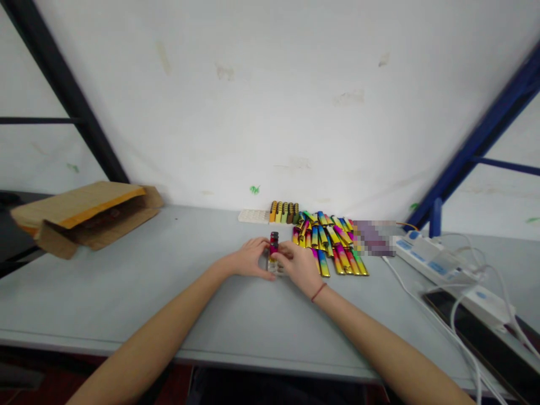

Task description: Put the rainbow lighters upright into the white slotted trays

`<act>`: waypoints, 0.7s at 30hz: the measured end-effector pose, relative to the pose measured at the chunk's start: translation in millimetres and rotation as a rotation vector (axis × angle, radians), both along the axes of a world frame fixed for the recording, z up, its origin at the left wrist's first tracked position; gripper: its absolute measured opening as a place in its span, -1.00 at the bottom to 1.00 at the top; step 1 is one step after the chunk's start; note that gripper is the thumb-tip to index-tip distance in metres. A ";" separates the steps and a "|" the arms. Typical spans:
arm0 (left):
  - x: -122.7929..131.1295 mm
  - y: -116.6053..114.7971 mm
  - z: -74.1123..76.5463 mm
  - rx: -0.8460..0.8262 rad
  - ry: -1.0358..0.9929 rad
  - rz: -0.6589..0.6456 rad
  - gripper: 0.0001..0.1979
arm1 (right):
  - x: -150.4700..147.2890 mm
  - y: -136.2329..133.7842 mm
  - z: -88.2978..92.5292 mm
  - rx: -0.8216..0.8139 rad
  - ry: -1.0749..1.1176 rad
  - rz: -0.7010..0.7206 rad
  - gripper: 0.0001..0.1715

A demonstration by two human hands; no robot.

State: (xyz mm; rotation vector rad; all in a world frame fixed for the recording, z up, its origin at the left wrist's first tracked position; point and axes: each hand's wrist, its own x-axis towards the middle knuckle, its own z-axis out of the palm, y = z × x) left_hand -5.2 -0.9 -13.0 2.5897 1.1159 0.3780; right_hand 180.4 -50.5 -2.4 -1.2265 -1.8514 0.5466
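In the head view, a small white holed tray [276,268] rests on the table between my hands. My left hand [248,260] curves round its left side, thumb at the near edge and fingers at the far end. Pink-and-gold lighters with dark tops [274,238] stand upright in a row at the tray's left side. My right hand [300,266] is closed, thumb and fingers pinching one of these lighters at the tray; its fingers partly hide the tray. Loose rainbow-coloured metallic lighters [323,236] lie in a pile just right of my right hand.
Behind stand a block of upright lighters [284,212] and a white holed tray [253,216]. An open cardboard box [88,211] lies at left. On the right are a power strip [447,270], white cables [453,315] and a dark phone-like device [476,337]. A wall bounds the table's back.
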 end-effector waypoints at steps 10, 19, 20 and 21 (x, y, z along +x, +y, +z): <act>-17.5 -0.8 15.7 -0.126 0.132 0.026 -0.13 | 46.7 24.1 15.5 0.089 -0.297 -0.141 -0.73; -25.4 -3.0 26.8 -0.213 0.187 0.030 -0.05 | 44.1 51.3 16.6 0.166 -0.898 0.093 -0.74; -25.6 -2.8 26.3 -0.212 0.191 0.030 -0.05 | 41.9 53.4 18.3 0.155 -0.889 0.108 -0.76; -25.9 -2.5 25.4 -0.209 0.194 0.029 -0.05 | 40.8 55.0 20.3 0.146 -0.858 0.122 -0.79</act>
